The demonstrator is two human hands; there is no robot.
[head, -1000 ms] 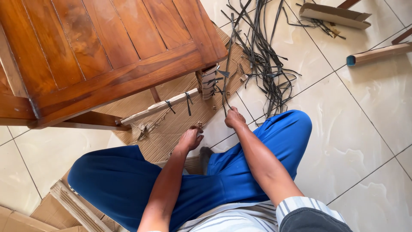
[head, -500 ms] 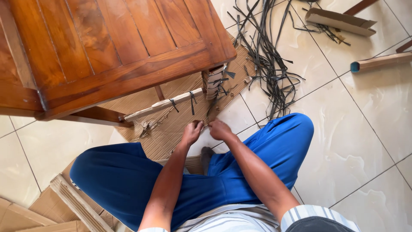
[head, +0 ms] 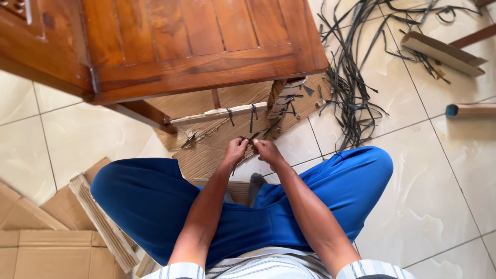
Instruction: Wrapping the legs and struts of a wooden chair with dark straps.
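Head view looks straight down past my blue trousers [head: 155,201] to where my 2 hands meet, just below the cardboard-wrapped rail [head: 217,114] of the wooden chair [head: 191,51]. My left hand [head: 235,151] and my right hand [head: 267,150] are both pinched shut on 1 thin dark strap [head: 254,137], fingertips nearly touching each other. From my hands that strap runs up and to the right, toward the wrapped chair leg [head: 281,101] at the right end of the rail, so its long axis is a diagonal. Both hands sit about equally near the rail; the right one is nearer the leg. On the rail itself I count 2 dark ties [head: 253,114] knotted around the cardboard, with more wound on the leg, too tangled to count. A loose heap of dark straps [head: 351,88] lies on the tiled floor [head: 439,170] to the right of the leg, well apart from my hands. Flattened cardboard [head: 46,243] lies far left of the rail, beside my left knee. 1 blue-capped roll [head: 470,109] lies far right.
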